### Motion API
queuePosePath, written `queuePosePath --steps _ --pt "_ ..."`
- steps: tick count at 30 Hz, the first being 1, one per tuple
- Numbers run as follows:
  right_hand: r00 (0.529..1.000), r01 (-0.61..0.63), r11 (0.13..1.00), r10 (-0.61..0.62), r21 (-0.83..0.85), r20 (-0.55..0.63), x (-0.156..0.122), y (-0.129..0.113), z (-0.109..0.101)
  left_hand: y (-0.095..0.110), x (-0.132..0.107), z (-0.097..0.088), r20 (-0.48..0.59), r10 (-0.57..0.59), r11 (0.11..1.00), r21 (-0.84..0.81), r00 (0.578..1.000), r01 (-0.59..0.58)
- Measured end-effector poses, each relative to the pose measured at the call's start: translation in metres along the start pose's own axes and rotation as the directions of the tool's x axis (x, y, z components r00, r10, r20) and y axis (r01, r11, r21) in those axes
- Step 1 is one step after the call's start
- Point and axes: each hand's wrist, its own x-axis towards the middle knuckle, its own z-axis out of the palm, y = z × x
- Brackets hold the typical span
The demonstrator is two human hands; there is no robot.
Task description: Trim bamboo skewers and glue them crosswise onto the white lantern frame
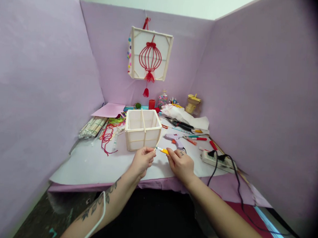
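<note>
Yellow marked the handle of the craft knife (164,151), which we grasped in the curled fingers of our right hand (181,164). Its long axis ran nearly crosswise, the blade pointing left and slightly away from us, towards the pinched fingertips of our left hand (143,160). What small piece those gripped, we could not make out. We had the knife over the white tabletop (99,169), just nearer us than the pale box frame (133,136) and the lilac glue gun (173,137).
</note>
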Motion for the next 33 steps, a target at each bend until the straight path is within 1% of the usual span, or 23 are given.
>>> queuePosePath --steps 2,3,4,5,6,8,9,10,13,18,20,21,23,26,27,28,30,32,33 --pt "1.0 -0.001 1.0 0.001 -0.004 0.006 -0.0001 0.0004 0.0008 0.0004 0.0004 0.0002 -0.003 -0.005 1.0 -0.004 1.0 0.005" --pt "1.0 -0.02 1.0 0.019 0.016 0.023 -0.0004 0.0005 0.0015 0.0006 0.0004 0.0001 -0.005 -0.005 1.0 -0.006 1.0 0.005" --pt "0.997 -0.06 0.996 0.057 0.062 0.051 -0.0009 0.0004 0.0022 0.0009 0.0004 0.0 -0.007 -0.004 1.0 -0.008 1.0 0.003" --pt "0.989 -0.123 0.981 0.108 0.153 0.103 -0.0015 0.0002 0.0029 0.0011 0.0004 -0.0001 -0.007 0.0 1.0 -0.01 1.0 0.0" --pt "0.971 -0.203 0.942 0.159 0.268 0.177 -0.002 0.0 0.0036 0.0011 0.0003 -0.0004 -0.007 0.006 1.0 -0.011 1.0 -0.007" --pt "0.919 -0.355 0.807 0.21 0.471 0.334 -0.0028 -0.0005 0.0043 0.0007 0.0005 -0.001 -0.004 0.023 1.0 -0.013 1.0 -0.023" --pt "0.896 -0.406 0.743 0.21 0.532 0.391 -0.0028 -0.0006 0.0042 0.0002 0.0007 -0.0013 -0.002 0.032 0.999 -0.012 0.999 -0.032" --pt "0.88 -0.438 0.699 0.206 0.565 0.428 -0.0026 -0.0007 0.0039 -0.0003 0.0009 -0.0016 -0.001 0.041 0.999 -0.011 0.999 -0.041" --pt "0.851 -0.491 0.645 0.212 0.586 0.48 -0.0007 -0.0007 0.0023 -0.0017 0.0021 -0.0023 -0.003 0.061 0.998 -0.002 0.998 -0.061" --pt "0.767 -0.608 0.516 0.188 0.603 0.613 0.0038 -0.0003 0.0043 -0.0008 0.0041 -0.0036 -0.008 0.075 0.997 0.023 0.997 -0.075" --pt "0.745 -0.634 0.491 0.181 0.597 0.643 0.0051 0.0005 0.0065 -0.0003 0.0046 -0.0045 -0.004 0.068 0.997 0.028 0.998 -0.068" --pt "0.741 -0.64 0.487 0.185 0.594 0.646 0.0056 0.0011 0.0075 -0.0002 0.0048 -0.0048 -0.002 0.062 0.998 0.03 0.998 -0.062" --pt "0.745 -0.638 0.496 0.205 0.589 0.634 0.0064 0.0025 0.0086 -0.0005 0.0048 -0.0053 -0.002 0.052 0.998 0.03 0.999 -0.052" --pt "0.765 -0.618 0.539 0.245 0.573 0.596 0.0064 0.0035 0.0068 -0.0012 0.0044 -0.005 -0.008 0.04 0.999 0.027 0.999 -0.04" --pt "0.78 -0.598 0.579 0.261 0.554 0.569 0.0059 0.0032 0.0056 -0.0012 0.0042 -0.0046 -0.009 0.036 0.999 0.026 0.999 -0.036" --pt "0.802 -0.564 0.639 0.274 0.523 0.53 0.0051 0.0024 0.0042 -0.0012 0.0038 -0.0042 -0.011 0.032 0.999 0.025 0.999 -0.032" --pt "0.863 -0.457 0.786 0.279 0.417 0.421 0.0031 0.0001 0.0016 -0.0006 0.0032 -0.003 -0.015 0.025 0.999 0.024 1.0 -0.025" --pt "0.92 -0.328 0.904 0.24 0.273 0.309 0.0012 -0.0024 -0.0003 0.0002 0.0026 -0.0019 -0.02 0.018 1.0 0.024 1.0 -0.018" --pt "0.939 -0.275 0.938 0.214 0.212 0.269 0.0004 -0.0034 -0.0008 0.0005 0.0023 -0.0015 -0.021 0.015 1.0 0.024 1.0 -0.015"
